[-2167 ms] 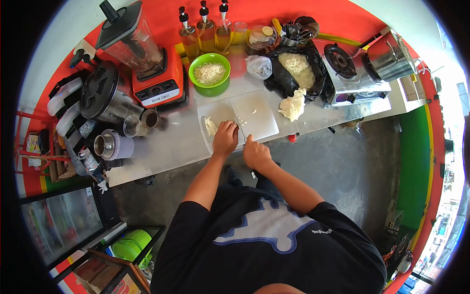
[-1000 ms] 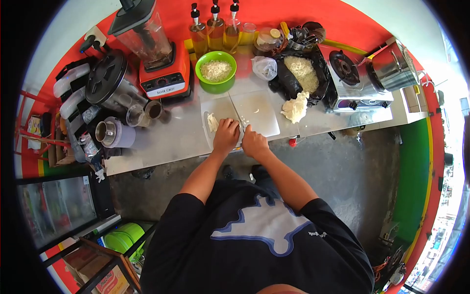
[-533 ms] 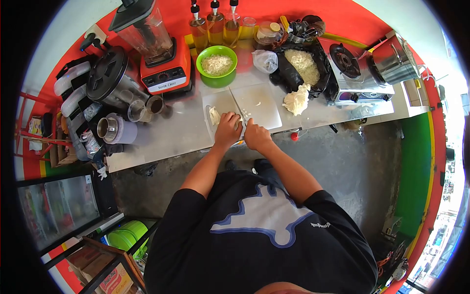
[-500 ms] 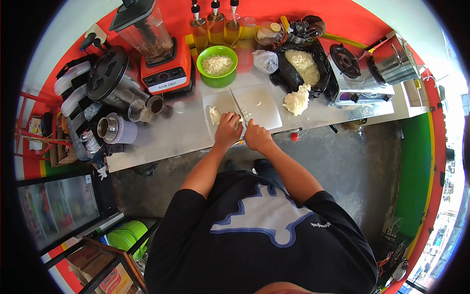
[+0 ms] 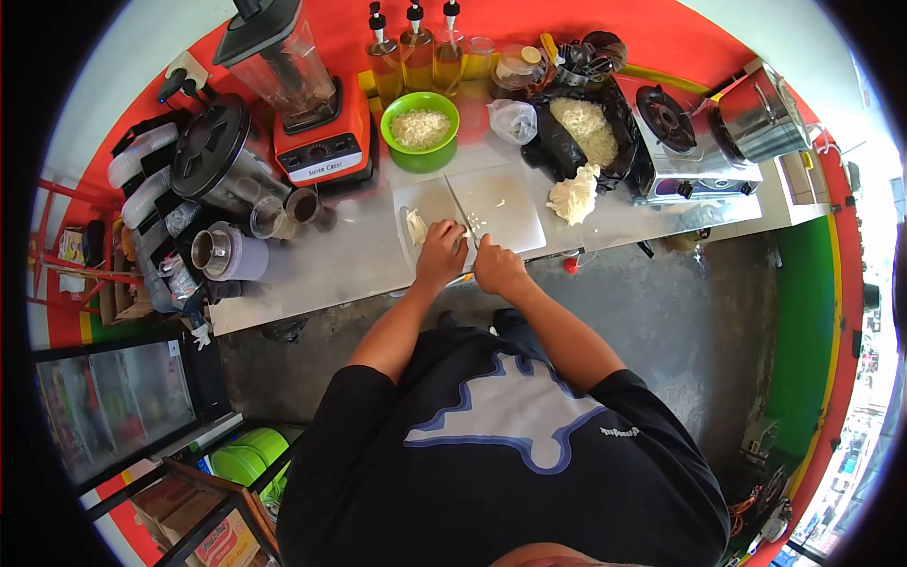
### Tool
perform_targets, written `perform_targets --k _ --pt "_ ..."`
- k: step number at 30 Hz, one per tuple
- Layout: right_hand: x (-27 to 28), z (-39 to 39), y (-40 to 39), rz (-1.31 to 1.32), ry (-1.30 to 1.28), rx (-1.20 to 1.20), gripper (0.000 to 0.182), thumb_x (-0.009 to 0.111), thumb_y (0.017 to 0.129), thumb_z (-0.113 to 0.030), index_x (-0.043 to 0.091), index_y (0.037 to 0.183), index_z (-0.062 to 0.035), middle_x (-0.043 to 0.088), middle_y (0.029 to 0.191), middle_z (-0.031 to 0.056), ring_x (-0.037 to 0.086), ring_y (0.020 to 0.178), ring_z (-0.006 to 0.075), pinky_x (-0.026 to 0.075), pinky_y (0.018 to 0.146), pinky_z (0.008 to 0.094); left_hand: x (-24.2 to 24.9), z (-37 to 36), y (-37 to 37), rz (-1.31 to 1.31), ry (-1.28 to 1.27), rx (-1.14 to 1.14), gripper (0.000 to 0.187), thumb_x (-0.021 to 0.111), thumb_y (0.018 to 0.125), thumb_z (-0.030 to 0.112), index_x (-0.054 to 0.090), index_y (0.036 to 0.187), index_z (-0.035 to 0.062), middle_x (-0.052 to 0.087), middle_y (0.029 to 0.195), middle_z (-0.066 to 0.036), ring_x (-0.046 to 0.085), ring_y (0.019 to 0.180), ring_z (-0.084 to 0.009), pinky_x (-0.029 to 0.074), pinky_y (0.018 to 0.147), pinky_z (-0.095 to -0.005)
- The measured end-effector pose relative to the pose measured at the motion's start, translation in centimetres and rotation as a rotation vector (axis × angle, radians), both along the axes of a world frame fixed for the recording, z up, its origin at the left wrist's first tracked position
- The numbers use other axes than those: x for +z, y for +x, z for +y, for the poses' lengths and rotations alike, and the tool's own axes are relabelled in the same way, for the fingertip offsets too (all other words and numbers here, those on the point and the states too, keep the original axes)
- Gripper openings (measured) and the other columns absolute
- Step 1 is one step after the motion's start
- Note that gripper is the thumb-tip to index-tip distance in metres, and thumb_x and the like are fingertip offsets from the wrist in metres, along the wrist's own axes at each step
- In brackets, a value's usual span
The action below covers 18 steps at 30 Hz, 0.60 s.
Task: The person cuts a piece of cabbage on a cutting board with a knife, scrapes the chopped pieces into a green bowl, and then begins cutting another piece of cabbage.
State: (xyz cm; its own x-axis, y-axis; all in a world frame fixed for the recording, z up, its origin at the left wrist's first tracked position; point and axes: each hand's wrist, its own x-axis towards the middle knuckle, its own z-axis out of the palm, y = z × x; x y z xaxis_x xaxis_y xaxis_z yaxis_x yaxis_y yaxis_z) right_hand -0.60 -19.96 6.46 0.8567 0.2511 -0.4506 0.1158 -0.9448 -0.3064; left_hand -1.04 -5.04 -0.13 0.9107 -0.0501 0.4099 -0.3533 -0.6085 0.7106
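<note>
A white cutting board (image 5: 505,198) lies on the steel counter. My left hand (image 5: 440,255) presses down on a pale piece of food at the board's near edge, fingers curled over it. Beside it my right hand (image 5: 497,267) grips a knife (image 5: 461,210) whose blade runs away from me across the board. Small cut pieces (image 5: 473,223) lie just past the blade. A pale chunk (image 5: 416,227) rests at the board's left end.
A green bowl of shredded white food (image 5: 420,128) stands behind the board, next to an orange blender (image 5: 307,104). A white lump (image 5: 573,195) and a black bag of shreds (image 5: 586,128) lie to the right, beside a gas stove (image 5: 680,142) and steel pot (image 5: 763,118). Oil bottles (image 5: 416,52) line the back.
Both hands stay at the board's near edge with small cutting shifts. The view has drifted slightly, so the counter appears a little higher and further right.
</note>
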Motion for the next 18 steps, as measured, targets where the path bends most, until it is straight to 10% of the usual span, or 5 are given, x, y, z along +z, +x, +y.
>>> perform_targets --k 18 --pt "-1.1 0.2 -0.5 0.005 -0.043 0.029 0.028 0.054 0.093 -0.012 0.043 0.113 0.0029 0.07 0.102 0.0304 0.07 0.101 0.045 0.055 0.089 0.0498 -0.2 0.2 0.2 0.001 0.005 -0.022 0.023 0.07 0.082 0.008 0.064 0.103 0.0017 0.062 0.106 -0.014 0.057 0.102 -0.0354 0.048 0.09 -0.0429"
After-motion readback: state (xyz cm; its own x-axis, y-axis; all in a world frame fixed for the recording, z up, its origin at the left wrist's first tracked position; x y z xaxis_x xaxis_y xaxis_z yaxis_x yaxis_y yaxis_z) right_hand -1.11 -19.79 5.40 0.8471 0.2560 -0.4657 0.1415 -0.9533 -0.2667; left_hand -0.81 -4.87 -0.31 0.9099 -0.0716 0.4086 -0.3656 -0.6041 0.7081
